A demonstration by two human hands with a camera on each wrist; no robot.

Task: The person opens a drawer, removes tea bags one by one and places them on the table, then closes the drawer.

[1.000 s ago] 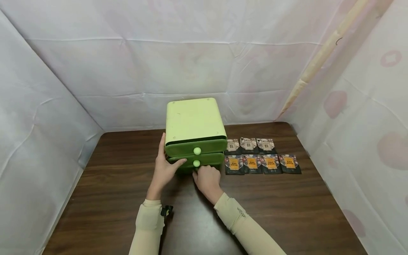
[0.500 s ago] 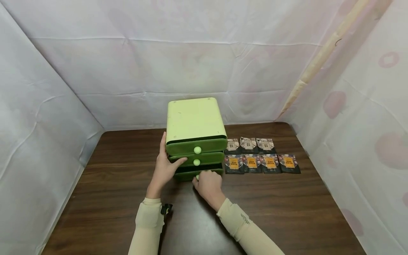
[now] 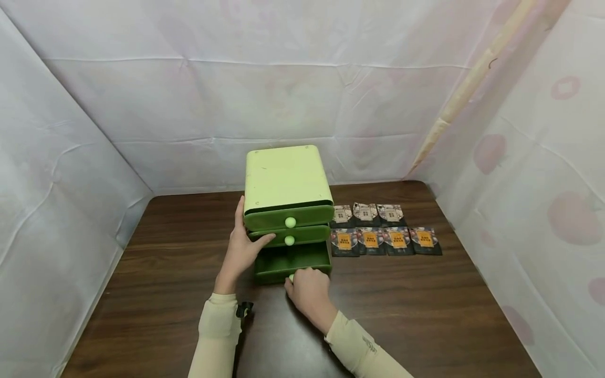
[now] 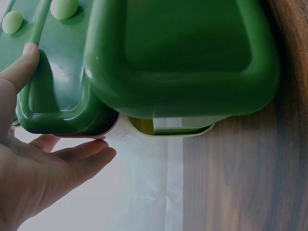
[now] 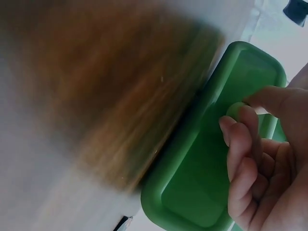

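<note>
A light-green drawer cabinet [image 3: 288, 176] with dark-green drawers stands on the table. My left hand [image 3: 240, 254] braces it at the left, fingers along the side. Its thumb [image 4: 24, 67] lies on the front of the middle drawer [image 3: 309, 234], and its fingers look nearly straight. Between thumb and curled index finger, my right hand [image 3: 310, 294] pinches the round pale-green knob [image 5: 235, 110] of the bottom drawer [image 3: 268, 275]. That drawer is pulled well out, and its visible inside is bare. The top drawer [image 3: 264, 216] and middle drawer are pushed in.
Right of the cabinet lie two rows of small printed packets: a back row with pale labels [image 3: 365, 213] and a front row with orange labels [image 3: 397, 240]. They rest on a dark wooden table [image 3: 179, 294]. White patterned sheets [image 3: 264, 100] hang around it.
The bottom drawer has slid out toward me, drawn by my right hand on its knob. My left hand has stayed against the cabinet. The packets have not moved on the table.
</note>
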